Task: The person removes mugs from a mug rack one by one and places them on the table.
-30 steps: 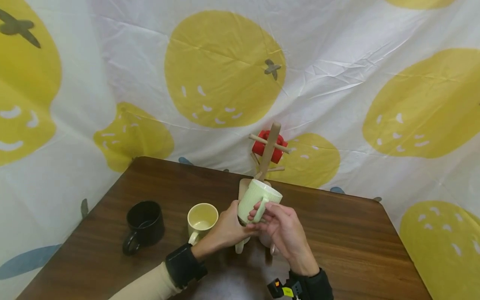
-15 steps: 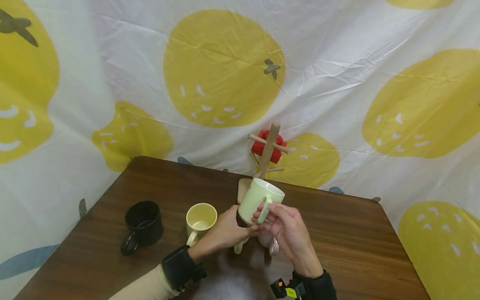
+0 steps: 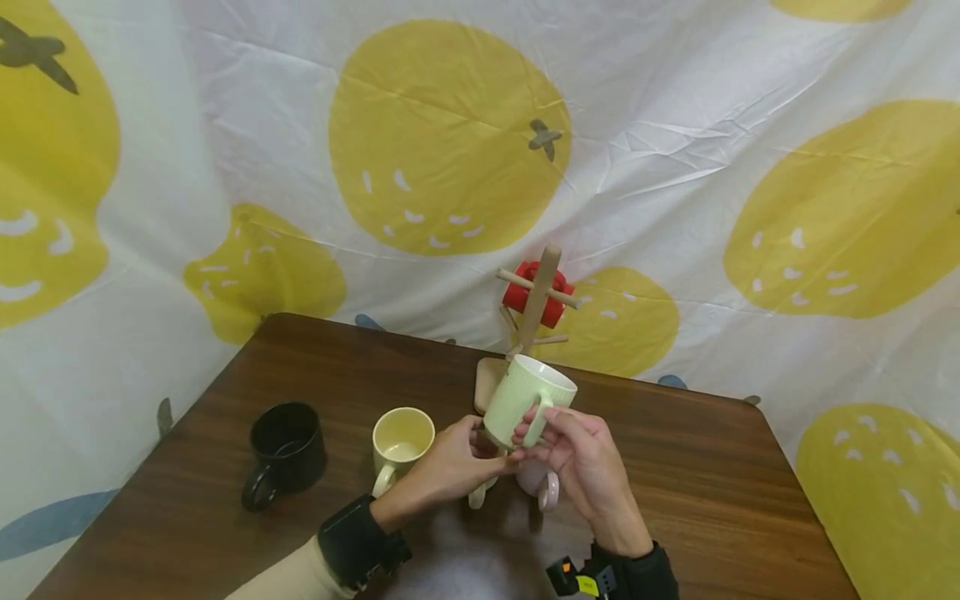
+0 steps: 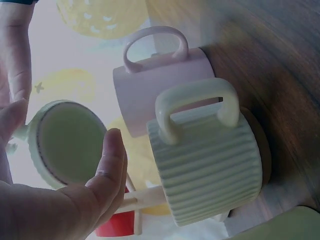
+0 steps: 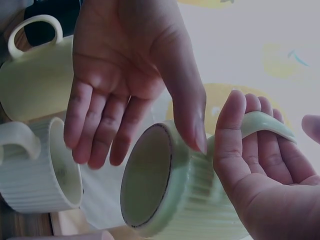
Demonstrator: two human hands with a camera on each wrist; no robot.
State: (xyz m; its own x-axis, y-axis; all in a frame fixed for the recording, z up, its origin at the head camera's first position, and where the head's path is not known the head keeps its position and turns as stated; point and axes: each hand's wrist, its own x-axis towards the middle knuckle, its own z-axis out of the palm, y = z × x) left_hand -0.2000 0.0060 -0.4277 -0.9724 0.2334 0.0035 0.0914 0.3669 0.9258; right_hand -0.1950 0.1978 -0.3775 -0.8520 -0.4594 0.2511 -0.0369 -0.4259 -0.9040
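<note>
My right hand [image 3: 592, 467] holds a pale green ribbed mug [image 3: 517, 404] in the air by its handle, with fingers passed through the loop. The mug is tilted, its mouth up and to the right in the head view. My left hand [image 3: 453, 458] is by the mug's base, its fingers loosely extended. In the right wrist view the left thumb overlaps the mug's lower edge; whether it touches is unclear. Below the hands stand a cream ribbed mug [image 4: 205, 165] and a pale pink mug [image 3: 534, 477], both partly hidden in the head view.
Behind the green mug stands a wooden mug tree [image 3: 535, 317] with a red mug [image 3: 517, 296] hanging on it. To the left are a yellow mug [image 3: 403, 435] and a black mug [image 3: 292, 450] on the brown table [image 3: 712, 475]. A lemon-print cloth hangs behind.
The green mug and right hand have shifted slightly right. The left hand's fingers have drawn away from the mug's side, and more of the pink mug shows.
</note>
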